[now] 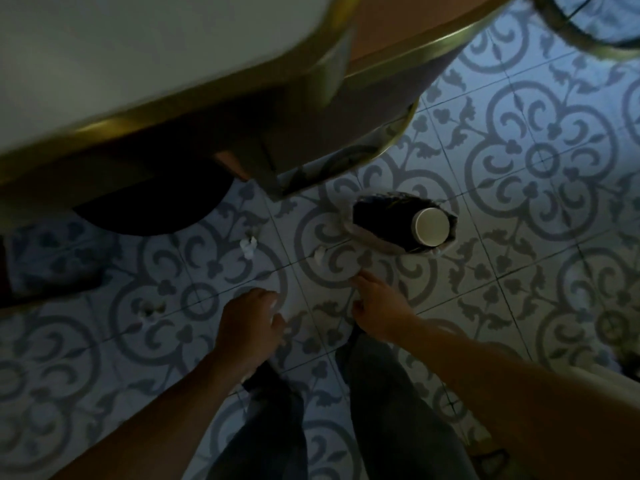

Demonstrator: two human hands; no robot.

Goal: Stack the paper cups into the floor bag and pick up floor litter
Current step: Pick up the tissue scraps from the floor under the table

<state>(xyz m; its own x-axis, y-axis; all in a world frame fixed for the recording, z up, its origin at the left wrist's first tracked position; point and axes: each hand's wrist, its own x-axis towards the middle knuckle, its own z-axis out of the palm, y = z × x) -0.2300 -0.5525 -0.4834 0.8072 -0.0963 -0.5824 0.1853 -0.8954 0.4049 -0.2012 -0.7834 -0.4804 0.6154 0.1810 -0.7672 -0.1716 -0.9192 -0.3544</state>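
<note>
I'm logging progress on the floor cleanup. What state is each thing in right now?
Dark paper cup with white inside: in the floor bag, tilted, mouth showing.
Pale floor bag: standing on the tiles, open.
White crumpled paper scrap: on the floor, not picked up.
Small white scrap: on the floor beside the bag.
Dim litter bit: on the floor; too dark to identify.
Left hand: lowered, fingers curled; contents unclear.
Right hand: lowered, apparently empty.

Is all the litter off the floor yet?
No, crumpled white scraps lie on the patterned tiles, ahead of both hands.
</note>
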